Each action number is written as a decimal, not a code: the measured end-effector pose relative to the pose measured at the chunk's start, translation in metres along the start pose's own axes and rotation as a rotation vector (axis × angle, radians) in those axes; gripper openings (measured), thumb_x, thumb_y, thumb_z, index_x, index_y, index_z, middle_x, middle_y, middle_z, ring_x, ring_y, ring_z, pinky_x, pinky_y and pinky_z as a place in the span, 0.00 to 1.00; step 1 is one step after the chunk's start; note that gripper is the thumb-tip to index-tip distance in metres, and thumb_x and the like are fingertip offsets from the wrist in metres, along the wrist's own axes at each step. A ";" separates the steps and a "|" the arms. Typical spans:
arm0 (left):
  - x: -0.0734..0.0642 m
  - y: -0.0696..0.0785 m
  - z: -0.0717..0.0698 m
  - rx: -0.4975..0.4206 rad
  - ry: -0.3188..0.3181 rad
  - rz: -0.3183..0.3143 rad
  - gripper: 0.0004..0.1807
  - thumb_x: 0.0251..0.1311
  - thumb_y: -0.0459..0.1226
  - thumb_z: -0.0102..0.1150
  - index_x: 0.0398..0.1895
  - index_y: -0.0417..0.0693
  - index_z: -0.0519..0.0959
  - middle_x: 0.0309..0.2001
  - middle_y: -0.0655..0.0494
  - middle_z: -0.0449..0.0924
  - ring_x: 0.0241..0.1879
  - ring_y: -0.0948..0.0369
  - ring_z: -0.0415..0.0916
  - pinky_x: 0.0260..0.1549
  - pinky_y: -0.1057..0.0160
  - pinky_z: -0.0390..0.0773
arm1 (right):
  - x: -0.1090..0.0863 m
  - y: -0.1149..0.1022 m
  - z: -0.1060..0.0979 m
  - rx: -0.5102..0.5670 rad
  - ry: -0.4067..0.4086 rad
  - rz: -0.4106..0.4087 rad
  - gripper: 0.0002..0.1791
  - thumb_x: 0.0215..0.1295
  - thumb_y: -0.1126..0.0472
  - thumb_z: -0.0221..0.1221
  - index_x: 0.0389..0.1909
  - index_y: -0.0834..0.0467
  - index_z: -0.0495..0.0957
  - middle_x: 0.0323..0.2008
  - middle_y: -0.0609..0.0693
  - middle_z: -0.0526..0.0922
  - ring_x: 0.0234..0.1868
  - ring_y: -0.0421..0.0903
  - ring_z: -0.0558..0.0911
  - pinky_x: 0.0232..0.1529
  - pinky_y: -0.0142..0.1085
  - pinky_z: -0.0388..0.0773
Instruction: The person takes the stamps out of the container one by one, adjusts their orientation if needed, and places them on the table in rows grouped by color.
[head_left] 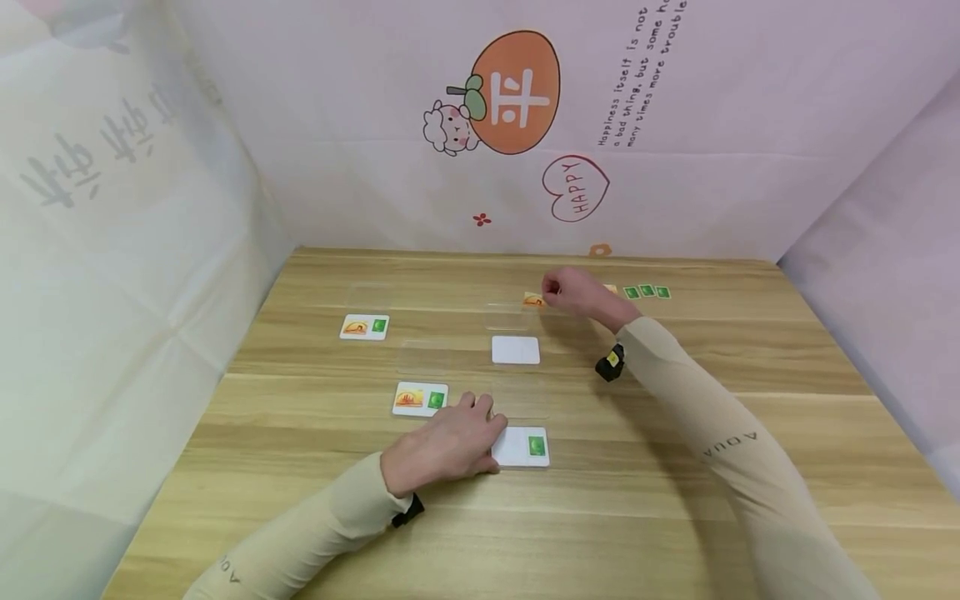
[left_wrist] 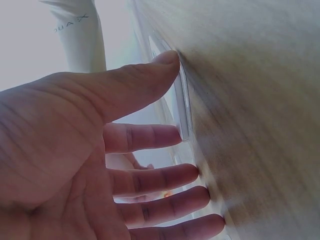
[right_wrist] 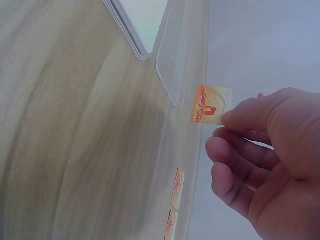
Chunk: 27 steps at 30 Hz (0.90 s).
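My right hand (head_left: 581, 293) pinches a small orange and yellow stamp (head_left: 532, 300) between thumb and index finger at the back of the table. In the right wrist view the stamp (right_wrist: 204, 105) faces the camera, its other fingers loosely bent. Lower down, my left hand (head_left: 450, 437) grips the edges of a stack of white cards (head_left: 517, 447), thumb at the near edge and index finger at the far one. A green stamp (head_left: 536, 447) lies on the right part of its top. Seen from the left wrist, the card stack (left_wrist: 184, 105) sits low by the wood between thumb and index finger.
Two white cards (head_left: 364, 327) (head_left: 420, 399) on the left each carry an orange and a green stamp. A blank white card (head_left: 516, 350) lies ahead. Clear plastic pieces (head_left: 423, 356) lie behind the cards. Several green stamps (head_left: 647, 291) line the back right, beside orange stamps (right_wrist: 177, 187).
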<state>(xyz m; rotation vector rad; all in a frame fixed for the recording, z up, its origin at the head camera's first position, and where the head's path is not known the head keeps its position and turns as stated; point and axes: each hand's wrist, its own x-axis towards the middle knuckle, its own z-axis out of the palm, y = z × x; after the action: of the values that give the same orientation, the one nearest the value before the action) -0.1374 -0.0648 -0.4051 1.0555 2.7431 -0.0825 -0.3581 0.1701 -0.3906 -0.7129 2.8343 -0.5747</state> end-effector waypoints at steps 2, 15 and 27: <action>0.000 0.000 0.000 -0.001 -0.001 0.000 0.26 0.60 0.57 0.61 0.53 0.51 0.75 0.46 0.52 0.73 0.39 0.58 0.67 0.28 0.66 0.73 | 0.002 0.000 0.000 -0.008 -0.005 0.013 0.05 0.66 0.64 0.54 0.37 0.61 0.78 0.34 0.55 0.81 0.33 0.47 0.75 0.35 0.37 0.73; 0.000 0.000 0.001 0.009 -0.002 -0.002 0.27 0.61 0.58 0.60 0.54 0.51 0.74 0.47 0.52 0.73 0.41 0.58 0.69 0.25 0.66 0.73 | 0.015 0.006 -0.006 0.026 -0.015 0.014 0.06 0.66 0.67 0.53 0.38 0.63 0.77 0.36 0.57 0.81 0.35 0.49 0.76 0.37 0.39 0.74; 0.002 0.000 -0.001 0.008 -0.011 -0.004 0.26 0.61 0.57 0.60 0.53 0.51 0.74 0.46 0.52 0.73 0.39 0.58 0.67 0.27 0.66 0.72 | 0.023 0.010 -0.011 0.003 -0.013 0.029 0.05 0.65 0.66 0.54 0.37 0.63 0.77 0.36 0.58 0.81 0.35 0.50 0.75 0.37 0.39 0.73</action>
<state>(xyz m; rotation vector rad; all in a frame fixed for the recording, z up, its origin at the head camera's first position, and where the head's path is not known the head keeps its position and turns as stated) -0.1387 -0.0636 -0.4047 1.0493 2.7373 -0.1000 -0.3850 0.1701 -0.3862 -0.6707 2.8258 -0.5680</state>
